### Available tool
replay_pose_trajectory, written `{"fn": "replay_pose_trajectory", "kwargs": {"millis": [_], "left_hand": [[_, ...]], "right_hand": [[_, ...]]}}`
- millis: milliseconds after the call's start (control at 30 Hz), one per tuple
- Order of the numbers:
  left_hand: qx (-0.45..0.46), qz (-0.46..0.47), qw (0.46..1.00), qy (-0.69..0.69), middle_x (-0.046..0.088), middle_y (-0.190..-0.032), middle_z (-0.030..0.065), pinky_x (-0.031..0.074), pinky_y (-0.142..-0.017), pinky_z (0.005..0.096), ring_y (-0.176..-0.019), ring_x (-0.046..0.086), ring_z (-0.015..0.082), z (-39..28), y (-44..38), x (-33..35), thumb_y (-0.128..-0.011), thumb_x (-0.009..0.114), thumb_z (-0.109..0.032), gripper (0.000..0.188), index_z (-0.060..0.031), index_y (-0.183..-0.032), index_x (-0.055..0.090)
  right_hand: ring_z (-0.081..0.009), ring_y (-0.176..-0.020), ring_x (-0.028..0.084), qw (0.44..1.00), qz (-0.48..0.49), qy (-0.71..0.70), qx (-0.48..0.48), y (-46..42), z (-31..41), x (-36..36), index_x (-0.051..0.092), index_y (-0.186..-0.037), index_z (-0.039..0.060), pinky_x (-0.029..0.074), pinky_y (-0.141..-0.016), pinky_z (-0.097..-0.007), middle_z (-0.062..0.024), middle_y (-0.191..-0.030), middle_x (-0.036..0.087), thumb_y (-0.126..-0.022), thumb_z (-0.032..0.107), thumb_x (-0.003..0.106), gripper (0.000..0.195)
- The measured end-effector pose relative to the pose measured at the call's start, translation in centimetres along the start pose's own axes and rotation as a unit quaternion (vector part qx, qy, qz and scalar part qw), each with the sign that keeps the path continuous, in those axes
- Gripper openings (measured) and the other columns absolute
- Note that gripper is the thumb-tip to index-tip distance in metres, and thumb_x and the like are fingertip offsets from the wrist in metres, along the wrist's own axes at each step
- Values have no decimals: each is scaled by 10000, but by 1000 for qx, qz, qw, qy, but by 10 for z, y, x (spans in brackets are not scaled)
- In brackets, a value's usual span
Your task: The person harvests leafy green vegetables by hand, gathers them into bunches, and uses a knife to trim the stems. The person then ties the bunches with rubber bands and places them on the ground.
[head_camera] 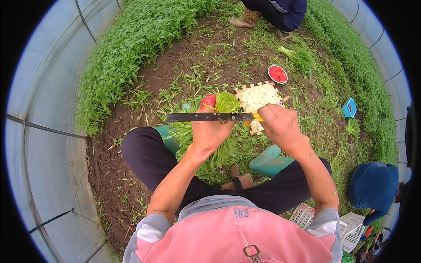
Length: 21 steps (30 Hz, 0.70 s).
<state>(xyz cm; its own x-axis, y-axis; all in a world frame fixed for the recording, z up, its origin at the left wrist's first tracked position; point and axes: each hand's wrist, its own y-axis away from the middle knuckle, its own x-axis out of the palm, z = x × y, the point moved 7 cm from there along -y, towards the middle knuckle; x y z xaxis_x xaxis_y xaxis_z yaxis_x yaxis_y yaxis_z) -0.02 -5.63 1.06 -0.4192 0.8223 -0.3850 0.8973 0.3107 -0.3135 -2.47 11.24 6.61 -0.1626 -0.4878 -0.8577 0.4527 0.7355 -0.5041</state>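
My left hand is closed around a bunch of leafy greens, its pale cut stems facing away from me and its leaves hanging below. Red rubber bands are looped on a finger of that hand. In my right hand is a knife with a yellow section by the grip. Its long dark blade lies level across the view, over my left hand and just below the stem ends; whether it touches them I cannot tell. A worn foam mat lies on the ground beyond my hands.
A bowl of red rubber bands stands past the mat. Bundled greens and a blue basket lie rightward. Crops flank the soil. One person sits ahead; another bends near white crates.
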Motion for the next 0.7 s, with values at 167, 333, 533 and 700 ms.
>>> {"fn": "replay_pose_trajectory", "kwargs": {"millis": [167, 333, 533, 700], "left_hand": [[23, -11, 999, 25, 624, -757, 155, 477, -611, 422, -707, 629, 354, -5, 4, 1, -688, 718, -66, 240, -24, -887, 592], [16, -7, 1000, 18, 630, -780, 161, 482, -635, 419, -740, 632, 357, -5, 4, 7, -680, 734, -81, 254, -22, -888, 602], [13, -15, 1000, -2, 655, -798, 151, 493, -649, 405, -742, 646, 334, -7, 5, 8, -679, 733, -77, 274, -13, -915, 609], [-83, 52, 990, -102, 673, -794, 136, 509, -680, 367, -733, 668, 288, 3, 7, 9, -705, 700, -99, 273, -22, -953, 617]], "right_hand": [[-260, -624, 584, 1000, -1, 3, 9, 5, 1, -1, 508, -830, 62, 470, -517, -370, -72, -677, 512, -701, 43, 678, 215], [-261, -623, 586, 1000, -7, 3, 14, 8, -3, -4, 503, -828, 66, 469, -514, -371, -70, -677, 516, -704, 41, 677, 215], [-272, -627, 590, 999, 8, -9, 42, 13, -8, 3, 488, -833, 68, 468, -511, -376, -77, -683, 524, -720, 38, 675, 220], [-326, -638, 600, 990, 68, 25, 123, 49, -61, 22, 485, -878, 59, 474, -536, -422, -118, -696, 568, -799, 71, 640, 174]]}}
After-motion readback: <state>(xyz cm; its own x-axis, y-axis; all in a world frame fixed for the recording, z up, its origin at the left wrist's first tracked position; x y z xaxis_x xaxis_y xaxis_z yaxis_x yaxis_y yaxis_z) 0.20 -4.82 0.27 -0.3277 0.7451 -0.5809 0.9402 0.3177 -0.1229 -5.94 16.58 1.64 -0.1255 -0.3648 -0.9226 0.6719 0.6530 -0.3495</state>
